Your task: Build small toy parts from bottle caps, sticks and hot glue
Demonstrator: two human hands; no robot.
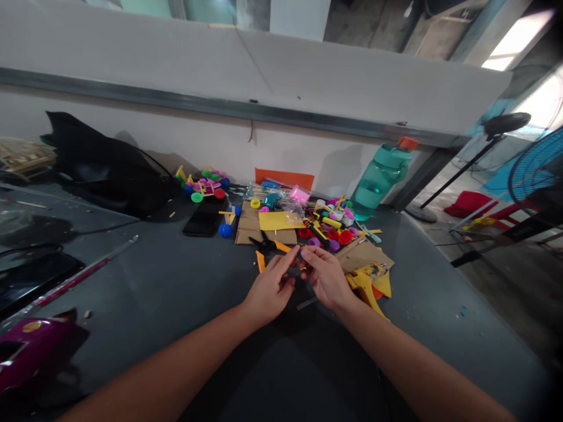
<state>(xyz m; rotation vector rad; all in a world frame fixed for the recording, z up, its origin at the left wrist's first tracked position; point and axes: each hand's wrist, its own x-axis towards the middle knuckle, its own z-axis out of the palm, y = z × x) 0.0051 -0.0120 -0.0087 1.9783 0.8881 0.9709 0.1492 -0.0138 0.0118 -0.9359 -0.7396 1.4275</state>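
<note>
My right hand [324, 274] pinches a small dark teal piece [299, 254] between thumb and fingers; its kind is too small to tell. My left hand [271, 288] meets it from the other side, the index fingertip at the piece and the thumb bent below. Fingers hide most of what lies between the hands. Just beyond my left hand lie cutting pliers with orange handles [261, 261], their dark jaws on a piece of cardboard [248, 225]. A yellow glue gun [364, 286] rests beside my right wrist.
Behind my hands are a yellow sheet [281, 221], colourful bottle caps [345, 237] and a teal water bottle [379, 179]. Small wheeled models [206, 186] stand near a black phone [202, 218]. A black bag [105, 167] leans left; a purple object [37, 346] lies at lower left.
</note>
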